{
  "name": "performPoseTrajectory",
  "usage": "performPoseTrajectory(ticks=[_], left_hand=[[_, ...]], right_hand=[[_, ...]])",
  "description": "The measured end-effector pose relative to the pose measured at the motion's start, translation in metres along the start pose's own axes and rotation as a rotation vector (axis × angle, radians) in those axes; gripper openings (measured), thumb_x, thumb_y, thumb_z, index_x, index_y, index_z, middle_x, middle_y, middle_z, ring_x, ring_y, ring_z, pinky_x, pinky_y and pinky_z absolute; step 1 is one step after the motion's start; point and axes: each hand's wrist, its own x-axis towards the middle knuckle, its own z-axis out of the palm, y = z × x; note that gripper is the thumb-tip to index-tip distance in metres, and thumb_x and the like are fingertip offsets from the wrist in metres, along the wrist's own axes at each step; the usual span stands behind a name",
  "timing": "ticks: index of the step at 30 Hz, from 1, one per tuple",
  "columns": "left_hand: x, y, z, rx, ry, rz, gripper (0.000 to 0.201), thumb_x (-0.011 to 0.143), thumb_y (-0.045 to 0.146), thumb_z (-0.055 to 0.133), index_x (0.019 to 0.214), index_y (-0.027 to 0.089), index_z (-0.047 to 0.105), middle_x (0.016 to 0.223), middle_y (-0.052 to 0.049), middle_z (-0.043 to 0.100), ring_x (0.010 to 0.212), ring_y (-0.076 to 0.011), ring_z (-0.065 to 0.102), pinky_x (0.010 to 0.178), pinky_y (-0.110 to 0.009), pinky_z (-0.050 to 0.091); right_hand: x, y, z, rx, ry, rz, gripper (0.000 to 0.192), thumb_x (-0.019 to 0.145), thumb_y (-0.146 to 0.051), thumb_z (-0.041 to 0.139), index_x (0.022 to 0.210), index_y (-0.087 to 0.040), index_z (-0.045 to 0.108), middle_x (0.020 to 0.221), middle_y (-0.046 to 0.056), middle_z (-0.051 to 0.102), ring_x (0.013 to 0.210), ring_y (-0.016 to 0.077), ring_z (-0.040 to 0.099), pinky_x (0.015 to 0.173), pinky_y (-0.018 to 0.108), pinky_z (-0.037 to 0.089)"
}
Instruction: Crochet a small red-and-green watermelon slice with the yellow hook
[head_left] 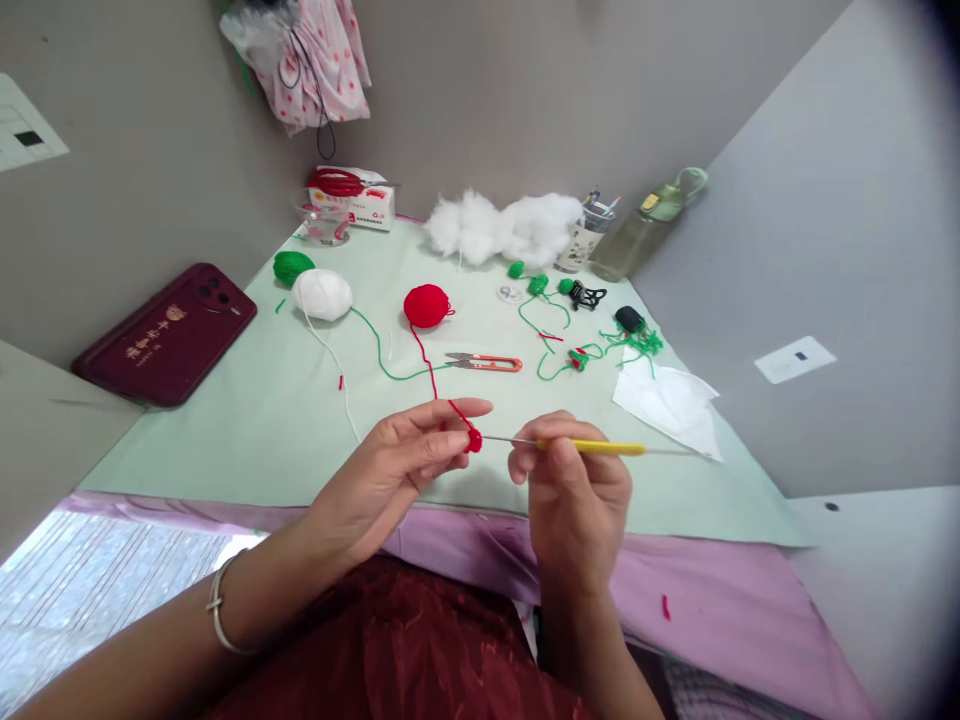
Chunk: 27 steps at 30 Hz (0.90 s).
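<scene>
Between the thumb and fingers of my left hand (pixel 405 450) is a small red crochet piece (pixel 475 440), with red yarn (pixel 424 350) running over the index finger. That strand leads back to a red yarn ball (pixel 426 306) on the table. My right hand (pixel 574 490) grips a crochet hook (pixel 600 447) by its yellow handle, and the metal shaft points left. The hook's tip meets the red piece; whether it sits inside a stitch I cannot tell. Just beyond the hands lie orange-handled thread snips (pixel 491 363).
White (pixel 322 294) and green (pixel 292 267) yarn balls stand back left, near a maroon phone (pixel 169 335). White stuffing (pixel 502 228), a pen cup (pixel 585 238) and a bottle (pixel 645 230) line the back. Green crocheted bits (pixel 538 285) and white paper (pixel 667 405) lie on the right.
</scene>
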Motion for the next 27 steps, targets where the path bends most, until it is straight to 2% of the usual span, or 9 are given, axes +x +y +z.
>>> performPoseTrajectory(ticks=[2, 6, 8, 13, 16, 19, 23, 27], left_hand=[[-0.001, -0.002, 0.002, 0.073, -0.011, 0.065, 0.026, 0.084, 0.024, 0.088, 0.110, 0.027, 0.088, 0.085, 0.002, 0.072, 0.084, -0.0107, 0.063, 0.086, -0.021, 0.050], [-0.002, -0.006, 0.005, 0.158, -0.001, 0.135, 0.030, 0.086, 0.026, 0.087, 0.115, 0.031, 0.086, 0.084, 0.002, 0.071, 0.086, -0.0126, 0.065, 0.091, -0.026, 0.051], [-0.001, -0.007, 0.005, 0.163, 0.016, 0.148, 0.032, 0.085, 0.026, 0.088, 0.116, 0.031, 0.085, 0.084, 0.003, 0.071, 0.085, -0.0133, 0.065, 0.091, -0.028, 0.051], [0.002, -0.005, 0.000, 0.184, 0.042, 0.156, 0.037, 0.079, 0.026, 0.092, 0.115, 0.028, 0.085, 0.080, 0.003, 0.071, 0.079, -0.0141, 0.064, 0.083, -0.029, 0.050], [0.003, -0.001, -0.002, 0.225, 0.041, 0.141, 0.026, 0.085, 0.030, 0.087, 0.111, 0.027, 0.086, 0.076, 0.002, 0.072, 0.077, -0.0148, 0.064, 0.083, -0.030, 0.048], [0.003, 0.000, -0.002, 0.229, 0.043, 0.139, 0.018, 0.091, 0.032, 0.081, 0.106, 0.025, 0.087, 0.076, 0.000, 0.075, 0.078, -0.0176, 0.067, 0.089, -0.034, 0.048], [0.003, -0.001, 0.000, 0.202, 0.086, 0.147, 0.019, 0.084, 0.027, 0.085, 0.103, 0.023, 0.086, 0.082, -0.001, 0.077, 0.080, -0.0183, 0.065, 0.087, -0.034, 0.047], [0.003, -0.005, 0.004, 0.131, 0.111, 0.165, 0.024, 0.082, 0.022, 0.087, 0.105, 0.024, 0.086, 0.085, 0.000, 0.074, 0.080, -0.0158, 0.064, 0.086, -0.031, 0.048]], right_hand=[[-0.001, 0.002, 0.004, 0.044, -0.037, 0.037, 0.015, 0.102, -0.026, 0.068, 0.100, -0.030, 0.082, 0.088, 0.000, 0.073, 0.064, 0.0119, 0.063, 0.060, 0.029, 0.053], [-0.006, 0.009, 0.010, -0.083, -0.051, -0.009, 0.019, 0.102, -0.022, 0.068, 0.104, -0.033, 0.083, 0.095, 0.002, 0.077, 0.088, 0.0162, 0.069, 0.073, 0.031, 0.057], [-0.007, 0.010, 0.010, -0.107, -0.056, -0.005, 0.020, 0.102, -0.021, 0.067, 0.105, -0.033, 0.083, 0.095, 0.002, 0.077, 0.091, 0.0172, 0.070, 0.075, 0.032, 0.057], [-0.004, 0.007, 0.006, -0.122, -0.104, 0.083, 0.012, 0.093, -0.018, 0.078, 0.097, -0.028, 0.083, 0.090, 0.003, 0.075, 0.083, 0.0175, 0.069, 0.074, 0.033, 0.058], [-0.002, 0.009, 0.004, -0.009, -0.085, 0.168, 0.008, 0.090, -0.019, 0.080, 0.093, -0.027, 0.081, 0.086, 0.000, 0.073, 0.068, 0.0133, 0.067, 0.065, 0.030, 0.057], [0.000, 0.012, 0.006, 0.101, -0.078, 0.240, 0.006, 0.087, -0.022, 0.083, 0.089, -0.026, 0.079, 0.083, -0.002, 0.074, 0.062, 0.0113, 0.066, 0.061, 0.028, 0.056], [0.000, 0.014, 0.012, 0.183, 0.000, 0.301, 0.009, 0.081, -0.023, 0.085, 0.082, -0.024, 0.077, 0.076, -0.003, 0.073, 0.057, 0.0108, 0.064, 0.056, 0.026, 0.055], [-0.001, 0.016, 0.018, 0.222, 0.061, 0.289, 0.008, 0.079, -0.019, 0.085, 0.082, -0.023, 0.078, 0.075, -0.004, 0.073, 0.055, 0.0093, 0.064, 0.055, 0.023, 0.053]])
